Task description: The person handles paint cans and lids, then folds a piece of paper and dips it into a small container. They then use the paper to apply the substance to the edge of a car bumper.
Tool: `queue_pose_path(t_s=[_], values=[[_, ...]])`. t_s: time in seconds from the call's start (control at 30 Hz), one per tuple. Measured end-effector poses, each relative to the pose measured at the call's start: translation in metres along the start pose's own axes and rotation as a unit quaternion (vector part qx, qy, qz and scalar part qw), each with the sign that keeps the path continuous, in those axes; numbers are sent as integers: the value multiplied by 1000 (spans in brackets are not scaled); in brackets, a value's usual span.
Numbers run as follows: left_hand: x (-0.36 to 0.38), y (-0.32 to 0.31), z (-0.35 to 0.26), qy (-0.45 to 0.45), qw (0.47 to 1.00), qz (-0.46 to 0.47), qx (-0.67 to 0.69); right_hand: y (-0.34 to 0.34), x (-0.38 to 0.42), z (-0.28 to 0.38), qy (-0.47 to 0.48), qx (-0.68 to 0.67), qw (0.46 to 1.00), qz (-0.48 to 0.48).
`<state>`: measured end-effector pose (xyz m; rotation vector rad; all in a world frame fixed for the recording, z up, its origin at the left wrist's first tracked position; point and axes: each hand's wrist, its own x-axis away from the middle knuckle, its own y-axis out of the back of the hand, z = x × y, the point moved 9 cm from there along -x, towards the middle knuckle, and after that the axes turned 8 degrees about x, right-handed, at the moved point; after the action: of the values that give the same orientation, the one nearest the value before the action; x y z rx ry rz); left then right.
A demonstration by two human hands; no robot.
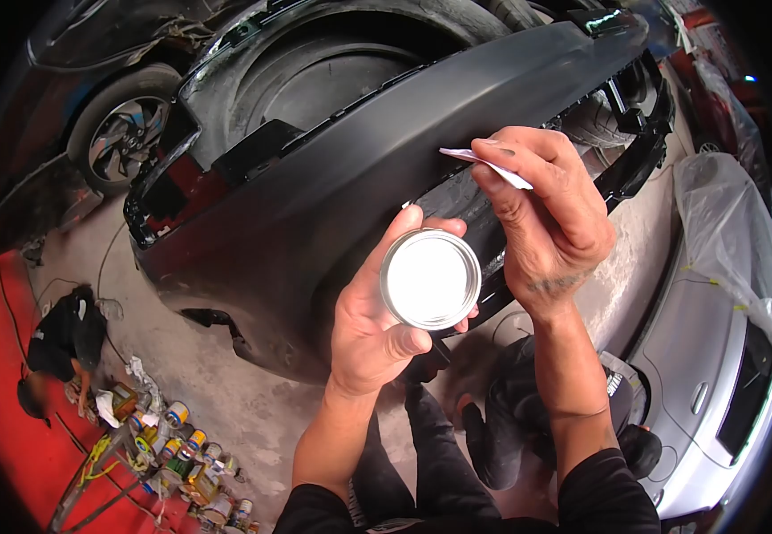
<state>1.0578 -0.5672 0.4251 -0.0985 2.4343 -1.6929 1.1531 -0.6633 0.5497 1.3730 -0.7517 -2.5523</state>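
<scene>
My left hand (361, 334) is closed around a round metal tin (430, 279), its bright white face turned up towards me. Above and to the right of the tin, my right hand (553, 214) pinches a thin, folded white piece (498, 169) between thumb and fingers; it looks like paper or cloth. Dark smudges mark the wrist and a finger of this hand. Behind both hands lies a large black car bumper (315, 196), smooth and matte. A tiny white bit shows by the fingertips of my left hand, against the bumper.
Large tyres (341, 76) sit behind the bumper. At lower left, a person (70, 334) bends beside many paint cans (194, 440). Another person in dark clothes (515, 409) crouches close on my right, by a silver car (688, 356) partly under plastic sheeting (726, 214). A dark car wheel (126, 129) stands upper left.
</scene>
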Motion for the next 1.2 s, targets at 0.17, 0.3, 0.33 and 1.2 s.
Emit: queue_pose_path(t_s=[0.17,0.3,0.33,1.2], values=[[-1,-2,-1,1,1000,-1,-1,0,1,0,1,-5,1000,-2],[-1,0,-1,0,1000,2,-3,-1,1,-1,0,-9,1000,-3],[-1,0,0,0,1000,2,-3,-1,1,0,1,-6,1000,-2],[1,-3,-2,-23,999,-26,-12,12,16,15,-3,-98,987,127]])
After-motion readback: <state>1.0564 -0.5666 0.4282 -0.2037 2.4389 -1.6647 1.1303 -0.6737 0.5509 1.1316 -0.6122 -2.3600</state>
